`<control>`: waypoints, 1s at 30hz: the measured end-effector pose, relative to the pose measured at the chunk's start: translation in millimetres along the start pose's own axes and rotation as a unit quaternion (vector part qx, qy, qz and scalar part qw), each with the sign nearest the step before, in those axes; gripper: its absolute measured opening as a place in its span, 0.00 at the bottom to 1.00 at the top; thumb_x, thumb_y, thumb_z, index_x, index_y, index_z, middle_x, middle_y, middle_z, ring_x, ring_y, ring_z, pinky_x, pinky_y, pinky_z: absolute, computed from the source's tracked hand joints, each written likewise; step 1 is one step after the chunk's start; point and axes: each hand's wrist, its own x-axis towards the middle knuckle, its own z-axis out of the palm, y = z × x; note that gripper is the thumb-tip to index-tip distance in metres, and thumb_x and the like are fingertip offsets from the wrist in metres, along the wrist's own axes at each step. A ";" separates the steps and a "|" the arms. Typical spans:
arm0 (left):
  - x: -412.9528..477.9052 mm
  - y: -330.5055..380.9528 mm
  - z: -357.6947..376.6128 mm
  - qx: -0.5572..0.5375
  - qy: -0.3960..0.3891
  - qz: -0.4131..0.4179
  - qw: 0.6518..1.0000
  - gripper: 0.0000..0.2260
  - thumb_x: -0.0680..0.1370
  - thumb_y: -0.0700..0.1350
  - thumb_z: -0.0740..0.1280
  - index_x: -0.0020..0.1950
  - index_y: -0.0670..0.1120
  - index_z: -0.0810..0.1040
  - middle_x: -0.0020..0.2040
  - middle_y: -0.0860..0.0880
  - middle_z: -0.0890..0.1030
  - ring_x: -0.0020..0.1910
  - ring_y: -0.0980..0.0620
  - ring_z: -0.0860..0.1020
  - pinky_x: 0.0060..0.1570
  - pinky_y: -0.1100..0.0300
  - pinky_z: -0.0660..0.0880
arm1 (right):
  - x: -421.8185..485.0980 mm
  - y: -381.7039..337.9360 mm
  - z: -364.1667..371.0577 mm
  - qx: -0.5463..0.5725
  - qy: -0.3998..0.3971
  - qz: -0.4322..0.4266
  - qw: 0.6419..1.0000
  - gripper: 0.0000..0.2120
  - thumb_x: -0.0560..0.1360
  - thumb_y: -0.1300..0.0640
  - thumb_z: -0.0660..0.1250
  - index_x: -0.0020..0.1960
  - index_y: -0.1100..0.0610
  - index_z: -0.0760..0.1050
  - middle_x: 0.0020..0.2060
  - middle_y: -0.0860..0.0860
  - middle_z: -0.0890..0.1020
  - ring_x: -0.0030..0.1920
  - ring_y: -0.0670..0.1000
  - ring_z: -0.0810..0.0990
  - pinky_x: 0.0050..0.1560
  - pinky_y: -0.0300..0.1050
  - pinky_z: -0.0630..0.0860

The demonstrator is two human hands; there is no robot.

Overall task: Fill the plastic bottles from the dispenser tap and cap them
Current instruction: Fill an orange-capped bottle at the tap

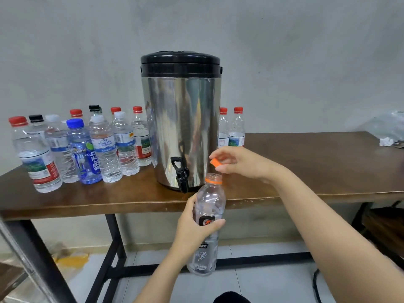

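Right hand (pixel 238 161) pinches the orange cap (pixel 216 162) in its fingers, just above the open mouth of the sports bottle (pixel 208 217). Left hand (pixel 192 226) wraps around that bottle's middle, holding it upright in front of the counter (pixel 306 171), just beside the dispenser tap (pixel 181 176). Capped bottles (pixel 83 147) crowd the counter's left.

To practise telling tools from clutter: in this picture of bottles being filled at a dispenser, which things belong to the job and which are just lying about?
Belongs to the job: open bottle in the left hand; orange cap pinched by the right hand; dispenser; tap; capped bottles on the table.

Just lying about: plastic bag and crumpled white paper at the table's right end.
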 end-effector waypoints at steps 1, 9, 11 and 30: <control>-3.2 -4.3 -0.4 0.003 0.001 -0.007 1.000 0.35 0.65 0.49 0.81 0.67 0.63 0.69 0.57 0.65 0.80 0.56 0.65 0.78 0.56 0.63 0.76 | 1.9 5.7 3.2 -0.005 0.029 0.007 1.000 0.15 0.77 0.59 0.70 0.63 0.53 0.76 0.59 0.47 0.78 0.57 0.46 0.79 0.57 0.36 0.74; -21.2 -45.0 -4.5 0.020 0.083 -0.072 0.994 0.33 0.65 0.42 0.81 0.64 0.55 0.71 0.55 0.57 0.81 0.49 0.64 0.79 0.41 0.76 0.72 | 22.2 80.3 52.8 -0.210 0.107 0.138 0.962 0.21 0.77 0.55 0.70 0.69 0.57 0.73 0.62 0.58 0.74 0.64 0.58 0.73 0.65 0.48 0.68; -20.6 -48.5 -9.4 0.026 0.109 -0.078 0.991 0.33 0.66 0.43 0.81 0.65 0.55 0.69 0.55 0.59 0.79 0.51 0.64 0.78 0.41 0.77 0.72 | 24.3 86.4 62.1 -0.217 0.113 0.138 0.960 0.22 0.78 0.56 0.69 0.70 0.56 0.70 0.63 0.57 0.73 0.64 0.59 0.72 0.66 0.51 0.70; 4.3 -49.3 -18.0 0.174 0.172 0.029 0.969 0.42 0.69 0.51 0.79 0.77 0.51 0.60 0.73 0.57 0.61 0.62 0.67 0.63 0.45 0.80 0.64 | 35.2 118.7 104.3 -0.208 0.239 0.092 0.944 0.21 0.81 0.50 0.63 0.71 0.55 0.68 0.68 0.53 0.72 0.65 0.55 0.70 0.65 0.51 0.70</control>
